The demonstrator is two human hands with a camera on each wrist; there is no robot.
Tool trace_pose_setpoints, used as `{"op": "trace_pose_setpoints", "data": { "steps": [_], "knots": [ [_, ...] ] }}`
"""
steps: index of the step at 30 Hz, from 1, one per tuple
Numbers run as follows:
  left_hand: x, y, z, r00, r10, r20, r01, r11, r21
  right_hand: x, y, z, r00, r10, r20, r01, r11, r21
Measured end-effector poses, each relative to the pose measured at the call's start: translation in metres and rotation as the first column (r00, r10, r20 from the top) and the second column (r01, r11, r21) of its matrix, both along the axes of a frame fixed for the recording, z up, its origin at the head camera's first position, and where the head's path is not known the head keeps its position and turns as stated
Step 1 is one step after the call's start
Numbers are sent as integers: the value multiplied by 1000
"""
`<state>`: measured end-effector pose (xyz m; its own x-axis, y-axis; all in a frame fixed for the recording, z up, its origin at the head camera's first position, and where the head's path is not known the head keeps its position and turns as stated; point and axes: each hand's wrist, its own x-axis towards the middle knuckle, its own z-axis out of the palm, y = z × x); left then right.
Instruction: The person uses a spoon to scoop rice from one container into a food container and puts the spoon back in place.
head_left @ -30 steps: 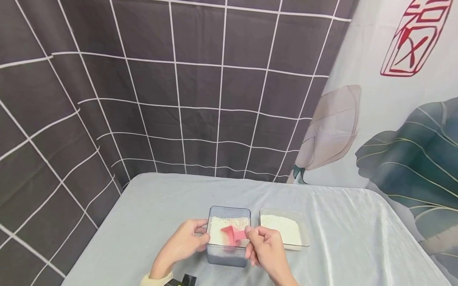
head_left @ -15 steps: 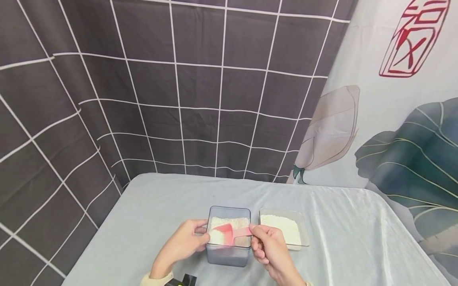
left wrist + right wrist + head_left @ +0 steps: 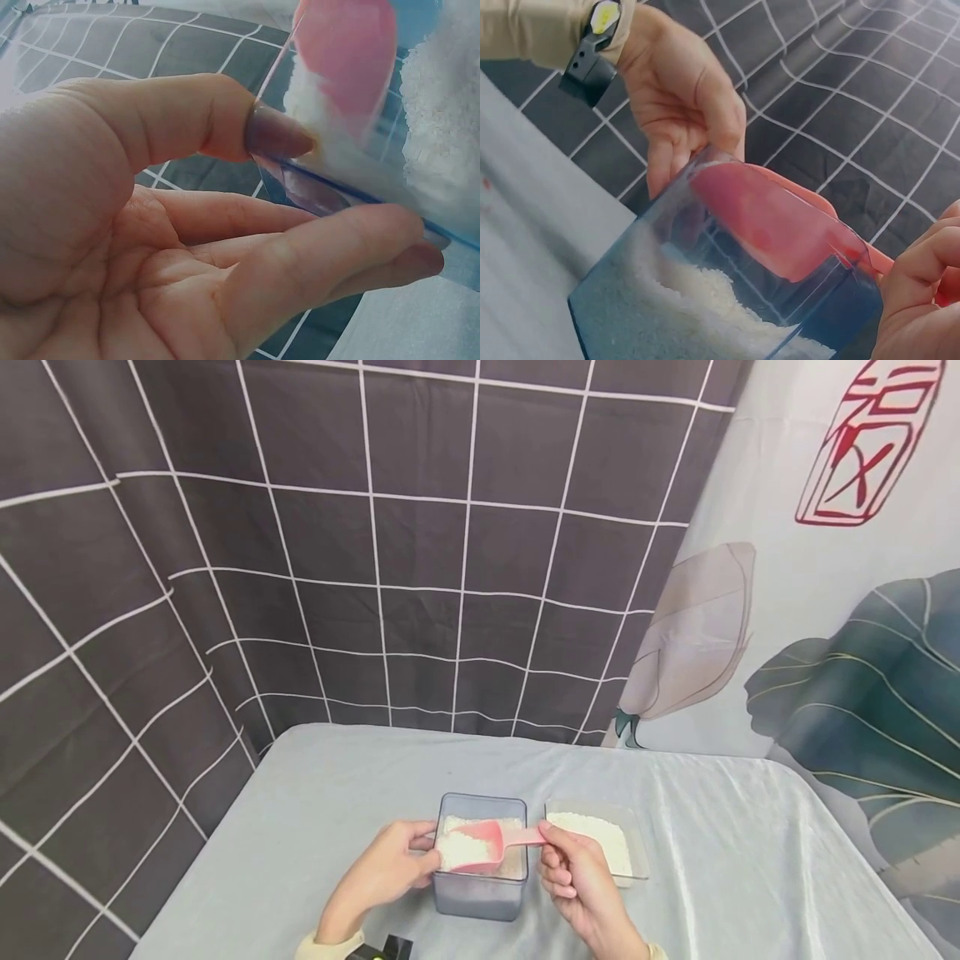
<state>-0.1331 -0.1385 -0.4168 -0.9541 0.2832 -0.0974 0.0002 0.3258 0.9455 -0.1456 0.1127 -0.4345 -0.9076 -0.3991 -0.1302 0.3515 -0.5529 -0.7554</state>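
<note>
A translucent blue-grey plastic bin stands on the table, holding white grains that look like rice. My left hand pinches the bin's left rim, thumb on one side of the wall and fingers on the other, as the left wrist view shows. With thumb and curled fingers, my right hand grips the handle of a pink scoop. The scoop is heaped with rice and lies nearly level at the bin's mouth, its open end toward my left thumb. In the right wrist view the scoop shows through the bin's wall, above the rice below.
Just right of the bin is a shallow clear tray with a layer of white grains, partly behind my right hand. A pale cloth covers the table. A dark gridded curtain hangs behind.
The scoop has come up out of the rice, now full and levelled. My right hand has drawn slightly right with it. The left hand keeps its place on the bin.
</note>
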Motion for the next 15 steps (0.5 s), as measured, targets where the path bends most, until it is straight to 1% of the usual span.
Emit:
{"op": "trace_pose_setpoints", "data": {
  "steps": [5, 9, 12, 15],
  "knots": [
    [1, 0, 0, 1000, 3, 10, -3, 1000, 4, -2, 4, -2, 1000, 21, 10, -20, 999, -41],
    [1, 0, 0, 1000, -3, 4, 3, 1000, 4, -5, 10, -2, 1000, -4, -13, 3, 997, -82],
    [0, 1, 0, 1000, -3, -2, 3, 1000, 5, -7, 15, 0, 999, -24, -31, 21, 995, -94],
    [0, 0, 0, 1000, 2, -3, -2, 1000, 0, -9, 19, 1, 999, -17, -45, 12, 994, -110]
  ]
}}
